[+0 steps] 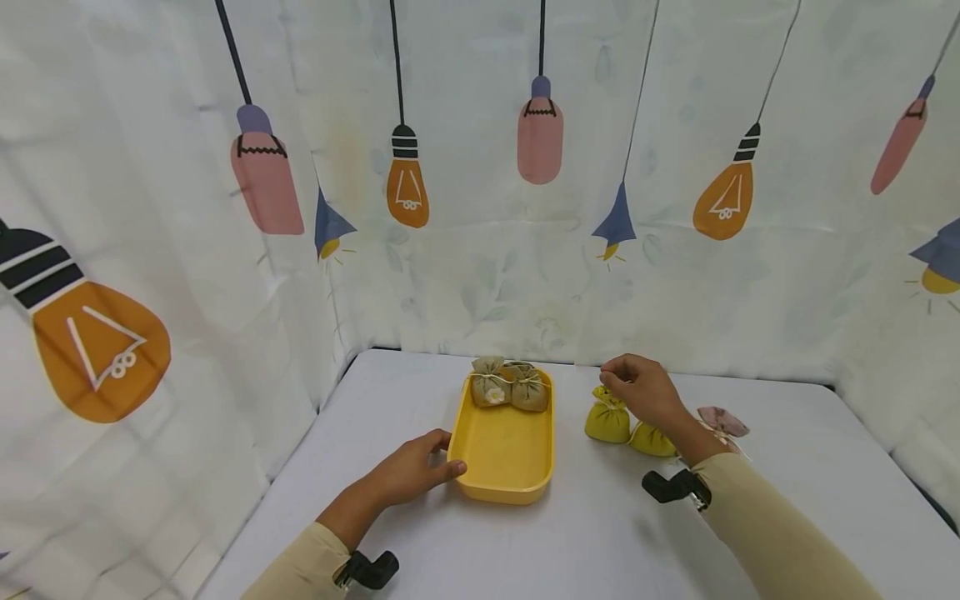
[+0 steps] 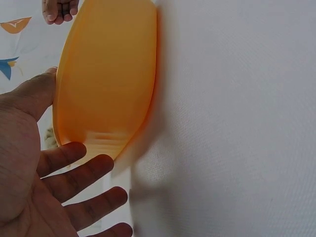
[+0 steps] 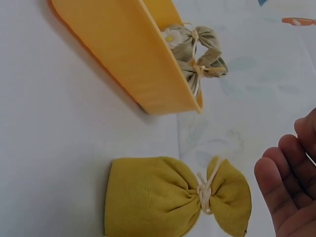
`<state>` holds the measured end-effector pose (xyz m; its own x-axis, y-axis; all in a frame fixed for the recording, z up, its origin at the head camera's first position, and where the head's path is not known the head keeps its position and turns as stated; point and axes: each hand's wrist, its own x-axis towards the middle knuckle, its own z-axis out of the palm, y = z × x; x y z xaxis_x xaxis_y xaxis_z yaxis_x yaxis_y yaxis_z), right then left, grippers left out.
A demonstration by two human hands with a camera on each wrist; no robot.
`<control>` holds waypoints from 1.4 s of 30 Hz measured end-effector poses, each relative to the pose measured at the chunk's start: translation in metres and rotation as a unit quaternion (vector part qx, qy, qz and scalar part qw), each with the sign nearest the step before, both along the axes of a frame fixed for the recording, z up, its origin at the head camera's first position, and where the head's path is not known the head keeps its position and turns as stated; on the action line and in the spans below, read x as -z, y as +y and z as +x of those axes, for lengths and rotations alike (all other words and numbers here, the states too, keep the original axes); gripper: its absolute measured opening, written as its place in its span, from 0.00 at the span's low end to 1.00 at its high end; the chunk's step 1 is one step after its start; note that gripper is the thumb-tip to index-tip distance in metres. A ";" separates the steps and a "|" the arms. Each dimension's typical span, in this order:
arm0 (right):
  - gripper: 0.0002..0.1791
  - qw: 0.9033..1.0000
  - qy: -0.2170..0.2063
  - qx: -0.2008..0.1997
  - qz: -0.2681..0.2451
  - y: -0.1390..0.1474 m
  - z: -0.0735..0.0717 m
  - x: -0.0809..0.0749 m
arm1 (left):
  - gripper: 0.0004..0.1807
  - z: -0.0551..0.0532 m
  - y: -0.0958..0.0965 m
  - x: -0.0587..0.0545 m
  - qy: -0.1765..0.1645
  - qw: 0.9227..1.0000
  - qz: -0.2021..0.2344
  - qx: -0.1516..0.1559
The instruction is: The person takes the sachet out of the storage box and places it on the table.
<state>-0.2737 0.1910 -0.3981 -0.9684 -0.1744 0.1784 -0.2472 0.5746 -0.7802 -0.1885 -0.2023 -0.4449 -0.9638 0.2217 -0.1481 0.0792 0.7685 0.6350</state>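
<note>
A yellow plastic tray [image 1: 501,450] sits on the table, its wall [image 2: 108,69] filling much of the left wrist view. My left hand [image 1: 412,468] touches its left side, thumb at the rim and fingers spread along the wall. Two khaki drawstring pouches lie at the tray's far end; the left pouch [image 1: 491,385] bears a white flower, and the right pouch [image 1: 529,390] sits beside it. To the right of the tray stands a yellow-green pouch [image 3: 153,195] with a tied neck. My right hand [image 1: 647,390] hovers by its top, fingers loosely bent, holding nothing.
Another yellow-green pouch [image 1: 651,440] lies partly under my right wrist in the head view. Beyond that wrist is a pink pouch [image 1: 723,421], partly hidden. A patterned cloth curtain [image 1: 465,283] encloses the white table [image 1: 585,542] at the back and sides.
</note>
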 end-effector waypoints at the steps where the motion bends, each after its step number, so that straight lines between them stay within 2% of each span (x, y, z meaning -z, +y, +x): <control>1: 0.12 1.000 0.000 -0.001 0.000 -0.001 -0.001 0.000 | 0.33 0.000 0.000 0.000 0.000 1.000 0.000 0.001; 11: 0.11 0.999 -0.007 -0.019 -0.026 -0.017 -0.004 -0.002 | 0.33 0.001 0.001 -0.001 -0.003 1.000 -0.006 -0.004; 18: 0.14 1.000 -0.013 -0.025 -0.013 -0.030 -0.008 -0.002 | 0.33 0.001 0.001 -0.004 -0.006 1.000 -0.007 -0.007; 26: 0.15 1.000 -0.009 -0.028 -0.006 -0.044 -0.012 0.000 | 0.33 0.000 0.002 -0.002 -0.008 1.000 -0.008 -0.010; 36: 0.15 0.999 -0.019 -0.044 -0.024 -0.058 -0.015 0.003 | 0.33 0.000 0.000 0.001 0.000 1.000 -0.003 0.002; 42: 0.14 0.998 -0.018 -0.050 -0.017 -0.066 -0.019 0.006 | 0.33 0.000 0.000 0.000 0.000 1.000 -0.001 0.005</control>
